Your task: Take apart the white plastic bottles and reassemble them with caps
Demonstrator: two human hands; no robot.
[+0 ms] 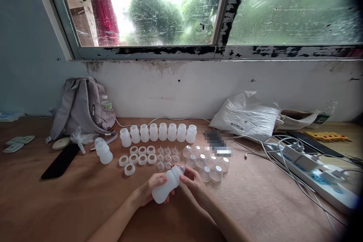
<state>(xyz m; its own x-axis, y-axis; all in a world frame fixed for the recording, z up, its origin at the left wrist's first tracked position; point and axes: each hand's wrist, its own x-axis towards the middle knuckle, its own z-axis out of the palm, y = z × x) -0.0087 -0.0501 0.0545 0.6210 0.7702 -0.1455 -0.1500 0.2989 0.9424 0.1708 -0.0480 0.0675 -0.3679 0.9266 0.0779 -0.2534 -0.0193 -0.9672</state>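
Note:
A frosted white baby bottle (165, 188) is tilted above the table, its top pointing up and to the right. My left hand (154, 184) is wrapped round its body. At the top, the fingers of my right hand (195, 182) close on the collar and clear nipple (181, 168), partly hiding them. Just beyond my hands lie several clear nipples (167, 151), with white collar rings (142, 159) to their left and clear domed caps (210, 163) to their right. Behind stands a row of open frosted bottles (162, 132). A capped bottle (103, 151) leans at the left.
At the left are a grey backpack (81, 106), a black phone-like slab (61, 161) and a small plastic bag (82, 138). A silver mailer bag (245, 117) rests against the wall. White cables run to a power strip (314, 174) on the right. A blurred patch (218, 143) covers something near the caps.

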